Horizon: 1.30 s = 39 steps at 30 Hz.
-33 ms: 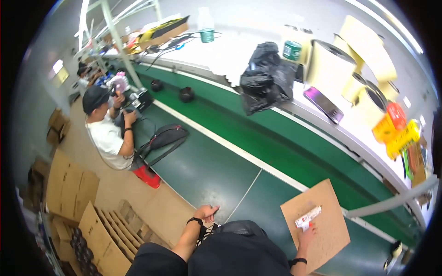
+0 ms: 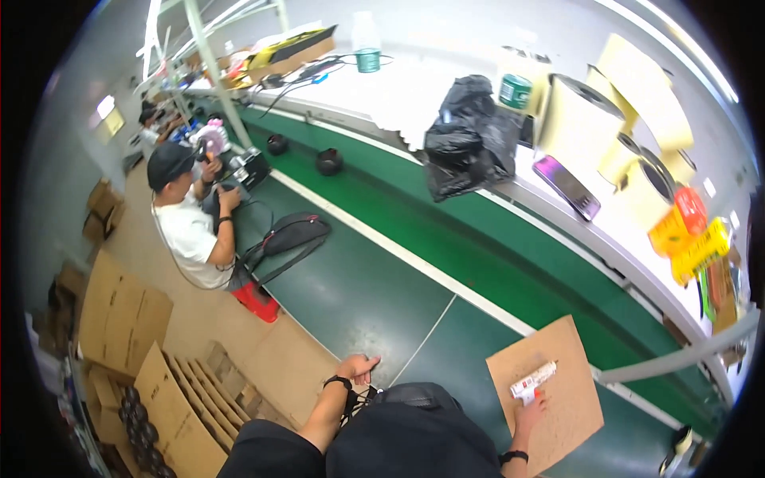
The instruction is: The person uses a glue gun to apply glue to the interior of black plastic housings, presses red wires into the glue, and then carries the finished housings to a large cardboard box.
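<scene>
Seeing white tubular tool (image 2: 531, 382) with red part on near side, being gripped there. Slanting away toward right, narrowing to tip at far end. Showing against brown cardboard sheet (image 2: 574, 406). Seeing sheet, flat, four-cornered, faintly marked, lying askew on dark green table (image 2: 358, 311), extending beneath tool.

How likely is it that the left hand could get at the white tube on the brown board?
Probably, with some reach: the left hand looks empty, and bare green benchtop lies between it and the brown board. The right hand, at the white tube, might be in the way.
</scene>
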Each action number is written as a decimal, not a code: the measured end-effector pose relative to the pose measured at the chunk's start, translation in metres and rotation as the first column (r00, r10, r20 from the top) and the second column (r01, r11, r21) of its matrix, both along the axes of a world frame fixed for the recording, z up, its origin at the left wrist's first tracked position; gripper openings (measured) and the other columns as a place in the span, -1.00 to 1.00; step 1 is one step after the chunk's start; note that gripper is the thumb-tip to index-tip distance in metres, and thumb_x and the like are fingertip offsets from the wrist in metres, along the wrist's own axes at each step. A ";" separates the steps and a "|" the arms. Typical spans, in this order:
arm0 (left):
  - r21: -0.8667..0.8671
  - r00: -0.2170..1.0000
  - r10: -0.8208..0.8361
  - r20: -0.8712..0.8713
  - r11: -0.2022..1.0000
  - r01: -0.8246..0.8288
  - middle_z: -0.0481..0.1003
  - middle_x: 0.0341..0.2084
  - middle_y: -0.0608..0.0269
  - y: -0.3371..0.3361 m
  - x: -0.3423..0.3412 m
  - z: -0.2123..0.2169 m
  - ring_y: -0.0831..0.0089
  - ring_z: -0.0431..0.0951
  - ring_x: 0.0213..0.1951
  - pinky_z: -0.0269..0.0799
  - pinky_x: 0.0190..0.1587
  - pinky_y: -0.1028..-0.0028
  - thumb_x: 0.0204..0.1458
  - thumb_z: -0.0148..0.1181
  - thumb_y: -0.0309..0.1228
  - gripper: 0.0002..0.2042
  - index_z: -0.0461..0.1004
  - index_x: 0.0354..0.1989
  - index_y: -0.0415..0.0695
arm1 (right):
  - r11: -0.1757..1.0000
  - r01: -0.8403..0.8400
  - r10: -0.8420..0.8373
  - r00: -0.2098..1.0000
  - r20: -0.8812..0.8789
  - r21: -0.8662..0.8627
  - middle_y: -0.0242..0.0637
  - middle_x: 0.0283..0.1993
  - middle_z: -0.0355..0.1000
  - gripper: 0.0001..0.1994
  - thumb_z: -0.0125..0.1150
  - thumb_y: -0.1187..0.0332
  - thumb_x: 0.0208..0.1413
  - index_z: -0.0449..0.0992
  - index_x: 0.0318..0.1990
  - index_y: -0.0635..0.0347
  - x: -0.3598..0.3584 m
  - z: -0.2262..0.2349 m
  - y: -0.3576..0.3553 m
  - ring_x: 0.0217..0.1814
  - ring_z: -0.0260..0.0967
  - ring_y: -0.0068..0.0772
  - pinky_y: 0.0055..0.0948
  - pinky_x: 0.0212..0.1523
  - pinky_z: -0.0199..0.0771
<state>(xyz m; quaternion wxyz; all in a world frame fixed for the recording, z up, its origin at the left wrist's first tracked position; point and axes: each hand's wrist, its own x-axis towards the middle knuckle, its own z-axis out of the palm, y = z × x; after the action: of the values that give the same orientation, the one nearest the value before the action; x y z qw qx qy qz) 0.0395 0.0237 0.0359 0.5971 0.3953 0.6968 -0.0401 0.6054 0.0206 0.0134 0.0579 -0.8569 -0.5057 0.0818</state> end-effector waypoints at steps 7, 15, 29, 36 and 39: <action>0.002 0.999 0.029 0.019 1.000 -0.029 0.63 -0.56 -0.02 0.005 -0.009 -0.016 0.19 0.67 -0.51 0.62 -0.33 0.24 0.22 -0.30 0.35 -0.11 0.68 -0.49 -0.31 | 0.976 -0.034 0.114 0.921 -0.371 0.215 0.09 0.12 0.46 -0.29 0.38 0.35 -0.03 0.28 0.33 0.27 -0.009 0.056 0.007 0.21 0.40 0.13 -0.08 0.25 0.38; -0.019 0.998 0.004 -0.066 1.000 -0.006 0.55 -0.73 -0.01 0.022 -0.016 0.005 0.23 0.59 -0.68 0.50 -0.55 0.34 0.25 -0.29 0.32 -0.09 0.63 -0.61 -0.37 | 0.840 0.535 -0.161 0.091 -0.983 -0.088 -0.37 -0.56 0.32 -0.89 0.17 0.35 0.27 0.39 -0.16 0.13 -0.033 0.126 -0.004 -0.67 0.27 -0.58 -0.51 -0.71 0.20; 0.008 0.998 0.028 -0.052 1.000 -0.028 0.49 -0.81 0.03 0.014 -0.002 0.007 0.29 0.52 -0.77 0.42 -0.67 0.43 0.28 -0.32 0.30 -0.08 0.60 -0.68 -0.36 | 0.943 0.328 -0.199 0.416 -0.887 -0.057 -0.35 -0.59 0.35 -0.82 0.17 0.33 0.30 0.44 -0.14 0.28 -0.066 0.133 -0.041 -0.71 0.29 -0.52 -0.46 -0.71 0.28; 0.004 0.998 0.021 -0.056 1.000 -0.021 0.51 -0.78 0.01 0.017 -0.006 0.005 0.27 0.54 -0.74 0.43 -0.62 0.38 0.26 -0.29 0.28 -0.11 0.61 -0.67 -0.35 | 0.946 0.313 -0.230 0.477 -0.848 -0.081 -0.34 -0.63 0.36 -0.83 0.19 0.37 0.23 0.48 -0.17 0.31 -0.073 0.148 -0.039 -0.70 0.31 -0.53 -0.46 -0.70 0.28; -0.011 0.999 0.018 -0.051 1.000 -0.018 0.51 -0.78 0.01 0.017 -0.006 0.005 0.27 0.54 -0.74 0.43 -0.63 0.39 0.27 -0.29 0.27 -0.12 0.61 -0.67 -0.35 | 0.946 0.316 -0.229 0.509 -0.830 -0.067 -0.35 -0.63 0.35 -0.84 0.19 0.38 0.23 0.48 -0.16 0.31 -0.066 0.149 -0.035 -0.70 0.31 -0.53 -0.45 -0.71 0.28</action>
<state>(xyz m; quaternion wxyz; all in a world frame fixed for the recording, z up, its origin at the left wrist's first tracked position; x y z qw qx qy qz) 0.0331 0.0411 0.0410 0.5817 0.3843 0.7152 -0.0490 0.5392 -0.0144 0.1623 0.3404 -0.7816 -0.2805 0.4411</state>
